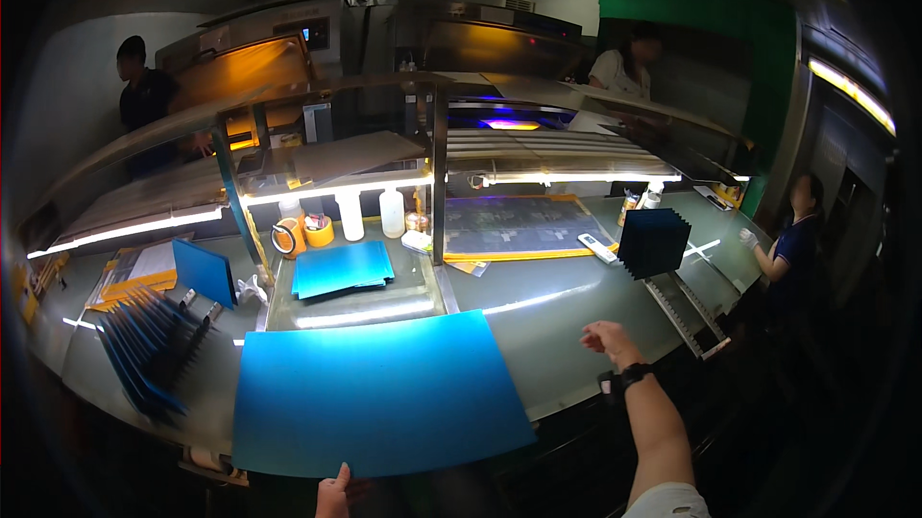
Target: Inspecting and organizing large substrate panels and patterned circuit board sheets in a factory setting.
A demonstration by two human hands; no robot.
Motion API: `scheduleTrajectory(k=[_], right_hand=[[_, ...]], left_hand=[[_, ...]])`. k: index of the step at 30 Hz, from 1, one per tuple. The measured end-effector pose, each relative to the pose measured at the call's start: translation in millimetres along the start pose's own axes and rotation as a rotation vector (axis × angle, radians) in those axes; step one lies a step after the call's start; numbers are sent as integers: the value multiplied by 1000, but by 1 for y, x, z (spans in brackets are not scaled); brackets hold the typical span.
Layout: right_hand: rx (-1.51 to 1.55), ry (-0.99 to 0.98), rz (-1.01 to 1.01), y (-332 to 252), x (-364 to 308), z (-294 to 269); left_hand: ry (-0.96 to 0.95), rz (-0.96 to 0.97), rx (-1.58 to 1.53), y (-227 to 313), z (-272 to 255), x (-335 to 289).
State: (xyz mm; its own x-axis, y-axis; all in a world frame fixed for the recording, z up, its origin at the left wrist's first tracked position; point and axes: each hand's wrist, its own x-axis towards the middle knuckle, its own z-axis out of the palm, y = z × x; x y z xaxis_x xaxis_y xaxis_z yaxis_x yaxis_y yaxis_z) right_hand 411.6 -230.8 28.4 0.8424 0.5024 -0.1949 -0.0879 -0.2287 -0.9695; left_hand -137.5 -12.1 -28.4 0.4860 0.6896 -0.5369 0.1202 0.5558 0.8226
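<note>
A large blue sheet (375, 398) spans the middle front and reaches past the bench's near edge. My left hand (333, 496) grips its near edge, thumb on top and fingers hidden beneath. My right hand (607, 337) hovers over the bench to the right of the sheet, apart from it. Its fingers are loosely bent, with nothing visible in them; a dark band circles that wrist. Beyond the large sheet, a small stack of blue sheets (343, 269) lies on a lit glass panel (413, 299).
Slotted racks hold upright dark sheets (149, 350) at left and dark panels (654, 243) at right. Bottles (392, 213), tape rolls (287, 239), a white handheld device (597, 248) and a framed screen (519, 227) sit further back. A co-worker (799, 230) stands at right; two people are behind the bench.
</note>
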Motion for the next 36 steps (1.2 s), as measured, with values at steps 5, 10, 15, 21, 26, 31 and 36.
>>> scheduleTrajectory(k=[5,10,15,21,26,31,36], right_hand=[[-323,-85,133,43,25,14],[-276,-119,270,44,34,3],[-229,-130,258,39,29,7],[512,28,2,8,63,-34],[646,21,-179,-100,78,-10],[706,-49,-211,-145,127,37],[887,-64,-154,-190,168,113]], left_hand=[[22,-4,10,3,0,-2],[17,0,-23,3,2,-4],[17,25,-23,3,2,-5],[20,1,-54,11,10,-8],[20,-25,-28,5,-2,1],[37,-75,-42,9,3,1],[81,-77,-29,1,-5,-2]])
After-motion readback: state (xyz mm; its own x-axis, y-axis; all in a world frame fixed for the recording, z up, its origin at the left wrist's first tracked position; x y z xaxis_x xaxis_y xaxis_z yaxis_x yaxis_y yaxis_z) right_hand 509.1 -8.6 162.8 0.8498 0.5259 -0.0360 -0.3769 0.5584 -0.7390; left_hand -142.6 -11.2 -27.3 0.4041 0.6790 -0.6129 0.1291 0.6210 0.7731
